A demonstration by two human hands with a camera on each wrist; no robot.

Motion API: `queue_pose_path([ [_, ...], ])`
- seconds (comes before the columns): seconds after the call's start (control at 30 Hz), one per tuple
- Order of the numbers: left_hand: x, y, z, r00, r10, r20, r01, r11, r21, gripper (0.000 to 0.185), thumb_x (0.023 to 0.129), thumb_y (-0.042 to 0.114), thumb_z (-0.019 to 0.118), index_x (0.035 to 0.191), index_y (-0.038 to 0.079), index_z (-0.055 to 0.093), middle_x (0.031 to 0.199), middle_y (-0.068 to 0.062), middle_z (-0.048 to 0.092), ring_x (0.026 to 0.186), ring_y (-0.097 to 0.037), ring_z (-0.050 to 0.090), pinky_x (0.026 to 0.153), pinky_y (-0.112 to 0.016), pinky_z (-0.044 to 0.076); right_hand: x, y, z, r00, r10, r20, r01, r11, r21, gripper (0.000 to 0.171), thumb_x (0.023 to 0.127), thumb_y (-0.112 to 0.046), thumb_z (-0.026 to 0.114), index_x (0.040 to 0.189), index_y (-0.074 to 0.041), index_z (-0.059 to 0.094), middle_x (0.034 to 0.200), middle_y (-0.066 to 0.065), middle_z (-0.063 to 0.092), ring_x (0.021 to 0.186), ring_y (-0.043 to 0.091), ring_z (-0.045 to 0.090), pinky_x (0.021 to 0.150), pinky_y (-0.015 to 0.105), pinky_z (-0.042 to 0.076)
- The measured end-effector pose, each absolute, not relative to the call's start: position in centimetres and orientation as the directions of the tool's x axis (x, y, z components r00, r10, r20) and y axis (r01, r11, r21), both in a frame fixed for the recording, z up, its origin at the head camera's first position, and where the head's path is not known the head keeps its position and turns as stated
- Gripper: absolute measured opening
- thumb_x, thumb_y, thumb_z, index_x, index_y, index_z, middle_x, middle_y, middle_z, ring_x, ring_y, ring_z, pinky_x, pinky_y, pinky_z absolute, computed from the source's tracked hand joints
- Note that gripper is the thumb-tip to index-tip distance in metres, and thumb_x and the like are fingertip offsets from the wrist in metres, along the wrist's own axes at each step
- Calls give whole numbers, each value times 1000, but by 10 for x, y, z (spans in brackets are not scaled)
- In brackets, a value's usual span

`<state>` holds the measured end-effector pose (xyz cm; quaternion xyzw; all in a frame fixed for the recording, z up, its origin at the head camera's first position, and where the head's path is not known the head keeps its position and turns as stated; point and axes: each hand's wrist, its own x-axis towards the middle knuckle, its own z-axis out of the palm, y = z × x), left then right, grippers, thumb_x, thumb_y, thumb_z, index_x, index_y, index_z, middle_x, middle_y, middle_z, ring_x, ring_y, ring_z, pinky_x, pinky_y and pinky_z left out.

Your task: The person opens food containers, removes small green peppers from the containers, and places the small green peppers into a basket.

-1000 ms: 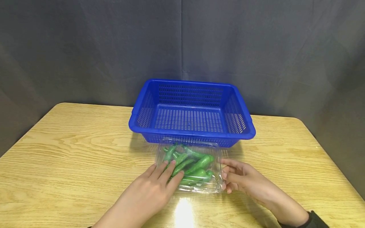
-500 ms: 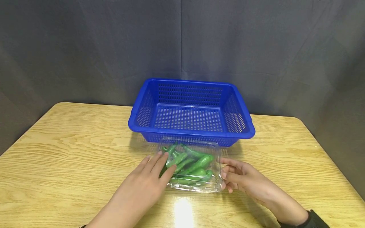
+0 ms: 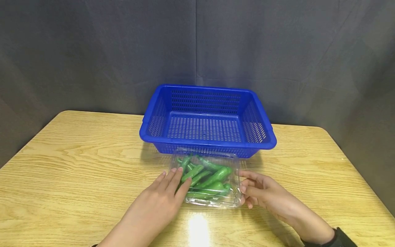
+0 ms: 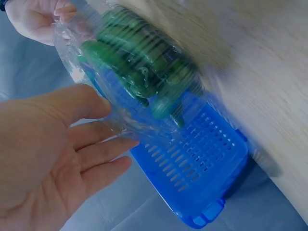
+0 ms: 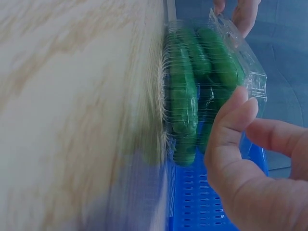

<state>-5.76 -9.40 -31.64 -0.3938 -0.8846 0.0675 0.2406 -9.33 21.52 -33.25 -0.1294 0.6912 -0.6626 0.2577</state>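
Note:
A clear plastic clamshell box (image 3: 213,202) lies on the table just in front of the blue basket, its lid lying over several green peppers (image 3: 217,176). My left hand (image 3: 162,195) rests on the box's left side with its fingers stretched forward; in the left wrist view, the fingertips (image 4: 127,143) touch the clear plastic. At the opposite side, my right hand (image 3: 266,193) holds the box's right edge between thumb and curled fingers. The right wrist view shows the thumb and a fingertip (image 5: 248,108) close together at the rim. The left hand covers part of the peppers.
A blue perforated basket (image 3: 208,142) stands directly behind the box, with nothing in it. The light wooden table (image 3: 77,171) reaches back to a dark grey curtain (image 3: 123,51).
My left hand has drawn back to the left, from over the lid's middle to its left edge, uncovering more peppers. The right hand, box and basket stay almost in place.

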Motion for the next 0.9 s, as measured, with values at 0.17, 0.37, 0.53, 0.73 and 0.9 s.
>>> queue_pose_path([
  [0.17,-59,-95,-316,-538,749,387,664,659,-353,37,91,2,52,126,0,63,125,-25,63,114,-33,64,95,-40,51,-91,215,-330,-834,-515,-196,176,89,-980,66,99,-4,50,148,18,11,98,7,54,81,15,62,65,23,50],
  [0.37,-57,-95,-315,-531,764,366,672,643,-368,37,91,2,50,125,-2,64,125,-23,63,117,-31,62,95,-38,51,-90,215,-331,-836,-512,-197,177,87,-980,66,100,-3,50,148,19,11,99,7,55,81,15,62,65,23,50],
  [0.53,-55,-95,-314,-527,775,349,672,631,-387,37,92,2,49,125,-4,64,126,-23,63,118,-30,62,97,-36,50,-89,215,-333,-836,-520,-176,161,74,-984,64,100,-2,49,147,19,10,99,6,56,80,14,61,65,23,50],
  [0.73,-56,-97,-314,-511,781,358,667,623,-409,37,92,2,46,124,-4,64,125,-22,64,116,-29,63,96,-35,50,-86,213,-331,-840,-511,-184,165,83,-983,64,100,-2,49,147,19,11,98,6,56,79,14,60,65,23,50],
  [0.9,-56,-97,-315,-497,782,375,662,621,-418,37,92,2,43,121,-5,65,122,-22,65,114,-29,64,95,-34,51,-85,212,-330,-839,-510,-189,170,83,-982,64,100,-2,48,147,19,10,97,5,55,80,14,60,65,23,49],
])
